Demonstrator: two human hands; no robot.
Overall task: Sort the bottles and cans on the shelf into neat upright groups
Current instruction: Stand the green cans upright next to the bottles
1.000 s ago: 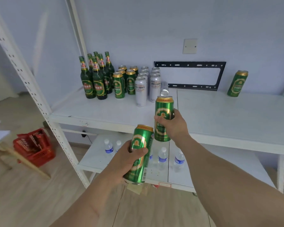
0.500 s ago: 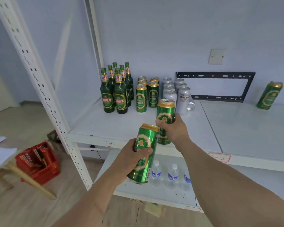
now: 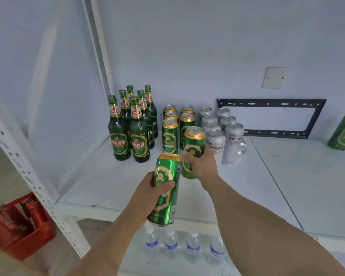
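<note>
Cans (image 3: 165, 188) (image 3: 192, 152) upright in both hands (image 3: 147, 193) (image 3: 202, 166)

Shelf (image 3: 287, 186) surface bare across centre and right of frame, open to approach from front edge. Back left crowded: green bottles (image 3: 136, 128), green cans (image 3: 170, 130), silver cans (image 3: 225, 132) in tight rows. Upright post (image 3: 28, 172) bars lower left. Lone green can (image 3: 343, 132) at far right, leaning. Black bracket (image 3: 271, 118) along back wall.

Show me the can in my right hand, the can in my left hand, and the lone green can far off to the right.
Right-hand can (image 3: 193, 145), head view, upper label.
Left-hand can (image 3: 167, 204), head view, lower body.
Lone green can (image 3: 344, 134), head view, middle of label.
</note>
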